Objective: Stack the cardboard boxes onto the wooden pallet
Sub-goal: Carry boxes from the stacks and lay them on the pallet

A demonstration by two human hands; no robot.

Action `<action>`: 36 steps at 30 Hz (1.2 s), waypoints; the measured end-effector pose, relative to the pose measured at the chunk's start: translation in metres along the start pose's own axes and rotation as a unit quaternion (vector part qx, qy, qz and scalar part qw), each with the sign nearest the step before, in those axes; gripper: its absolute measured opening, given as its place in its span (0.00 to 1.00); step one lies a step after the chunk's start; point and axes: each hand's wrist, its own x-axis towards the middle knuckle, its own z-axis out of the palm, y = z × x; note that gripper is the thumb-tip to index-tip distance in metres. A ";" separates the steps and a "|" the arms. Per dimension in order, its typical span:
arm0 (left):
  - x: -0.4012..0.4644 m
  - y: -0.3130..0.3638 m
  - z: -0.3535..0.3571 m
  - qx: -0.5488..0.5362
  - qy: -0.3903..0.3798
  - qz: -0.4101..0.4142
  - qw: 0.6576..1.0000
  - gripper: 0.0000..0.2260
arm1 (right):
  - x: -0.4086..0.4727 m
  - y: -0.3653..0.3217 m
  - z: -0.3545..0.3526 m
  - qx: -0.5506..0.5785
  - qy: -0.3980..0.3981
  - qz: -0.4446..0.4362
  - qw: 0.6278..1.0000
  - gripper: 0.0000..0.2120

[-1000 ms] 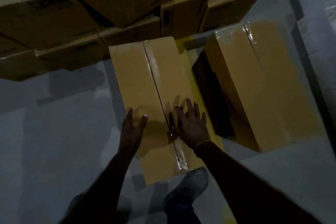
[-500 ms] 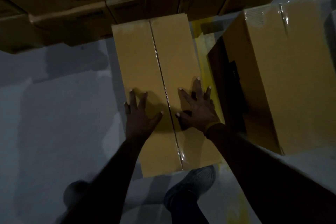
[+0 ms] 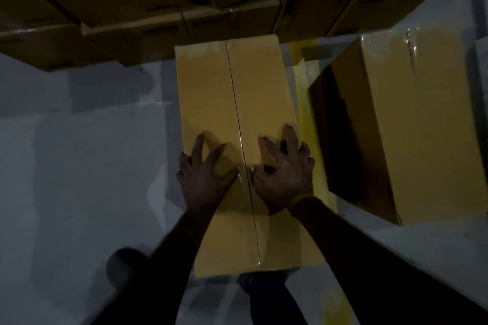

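Both hands press flat on the top of a taped cardboard box (image 3: 237, 119) on the grey floor (image 3: 79, 179): left hand (image 3: 206, 179) and right hand (image 3: 285, 179), fingers spread (either side of the tape seam). Right stands another box (image 3: 422, 126); beyond, stacked boxes (image 3: 158, 8).

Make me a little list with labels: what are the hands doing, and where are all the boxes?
left hand: fingers spread, pressing on top of the middle box
right hand: same, right of the taped seam
second box: on the floor to the right, apart
box pile: stacked behind, in shadow
floor: grey, with a yellow line
pallet: not visible
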 end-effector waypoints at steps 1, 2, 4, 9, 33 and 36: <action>-0.008 -0.001 -0.016 0.006 0.004 0.002 1.000 0.31 | -0.011 -0.011 -0.010 0.006 0.005 0.002 1.000 0.35; -0.016 -0.002 -0.034 0.011 0.012 0.004 1.000 0.31 | -0.023 -0.024 -0.021 0.008 0.015 0.003 1.000 0.35; -0.035 -0.004 -0.076 0.015 0.029 0.006 0.999 0.30 | -0.049 -0.052 -0.045 0.006 0.024 0.004 1.000 0.34; -0.087 -0.014 -0.193 0.010 0.040 -0.003 0.999 0.27 | -0.120 -0.136 -0.112 -0.007 0.012 -0.006 1.000 0.35; -0.334 -0.153 -0.560 -0.054 0.189 0.036 0.980 0.25 | -0.430 -0.461 -0.256 -0.097 0.150 -0.078 0.981 0.35; -0.366 -0.173 -0.572 -0.061 0.199 0.023 0.978 0.25 | -0.463 -0.477 -0.250 -0.105 0.168 -0.100 0.975 0.35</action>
